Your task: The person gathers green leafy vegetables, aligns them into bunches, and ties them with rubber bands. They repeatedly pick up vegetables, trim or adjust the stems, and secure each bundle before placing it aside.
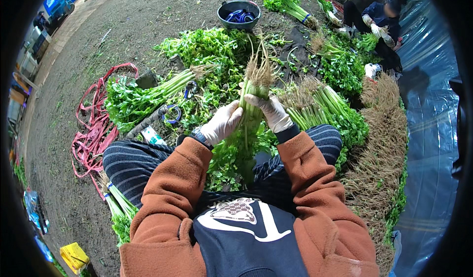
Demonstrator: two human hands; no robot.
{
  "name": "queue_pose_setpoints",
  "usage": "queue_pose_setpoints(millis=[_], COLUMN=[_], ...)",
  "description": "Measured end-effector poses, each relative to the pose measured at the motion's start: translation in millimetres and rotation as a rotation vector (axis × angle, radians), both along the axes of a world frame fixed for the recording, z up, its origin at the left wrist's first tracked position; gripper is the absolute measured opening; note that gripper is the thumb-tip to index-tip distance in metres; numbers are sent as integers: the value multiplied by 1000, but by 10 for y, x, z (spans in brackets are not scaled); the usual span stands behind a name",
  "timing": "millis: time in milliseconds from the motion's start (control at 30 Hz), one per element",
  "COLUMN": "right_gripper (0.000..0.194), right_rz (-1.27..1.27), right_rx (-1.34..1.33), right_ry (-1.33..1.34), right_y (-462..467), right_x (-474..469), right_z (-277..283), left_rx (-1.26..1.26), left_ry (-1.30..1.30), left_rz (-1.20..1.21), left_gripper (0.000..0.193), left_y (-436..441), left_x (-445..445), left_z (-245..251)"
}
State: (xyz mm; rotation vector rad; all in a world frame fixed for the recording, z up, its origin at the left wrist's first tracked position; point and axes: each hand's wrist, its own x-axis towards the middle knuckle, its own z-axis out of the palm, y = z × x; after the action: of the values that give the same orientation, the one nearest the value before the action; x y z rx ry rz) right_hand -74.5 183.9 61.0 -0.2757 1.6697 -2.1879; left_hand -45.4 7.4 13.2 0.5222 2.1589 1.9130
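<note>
Both my hands wear whitish gloves and grip one bunch of celery (pixel 252 110) above my crossed legs. Its pale roots point up and away from me, while its leaves hang down toward my lap. My left hand (pixel 223 122) clasps the stalks from the left. From the right, my right hand (pixel 271 111) presses its thumb against them just under the roots. A loose pile of celery stalks (pixel 306 110) with roots on lies by my right knee. Left of the bunch, another group of celery (pixel 155 92) rests on the ground near a roll of blue tape (pixel 172 114).
Celery leaves (pixel 207 46) are heaped ahead, before a dark bucket (pixel 239 15) holding blue rolls. Pink plastic strapping (pixel 94 133) tangles at left, near tied celery bunches (pixel 116 199). A long row of rooted celery (pixel 377 166) runs along my right beside plastic sheeting (pixel 430 158). A gloved person (pixel 380 25) sits farther off.
</note>
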Motion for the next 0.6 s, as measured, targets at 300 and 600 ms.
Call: queue_pose_setpoints(millis=[300,600], right_gripper=[48,61], right_rz=[15,-133], right_rx=[-54,-208], right_ry=[49,-29], right_y=[41,37], right_x=[-62,-128], right_z=[-168,-287], left_rx=[106,-417], left_ry=[-110,500], left_rz=[72,482], left_gripper=[37,23], left_y=[-134,248], left_x=[-28,163], left_z=[-63,-16])
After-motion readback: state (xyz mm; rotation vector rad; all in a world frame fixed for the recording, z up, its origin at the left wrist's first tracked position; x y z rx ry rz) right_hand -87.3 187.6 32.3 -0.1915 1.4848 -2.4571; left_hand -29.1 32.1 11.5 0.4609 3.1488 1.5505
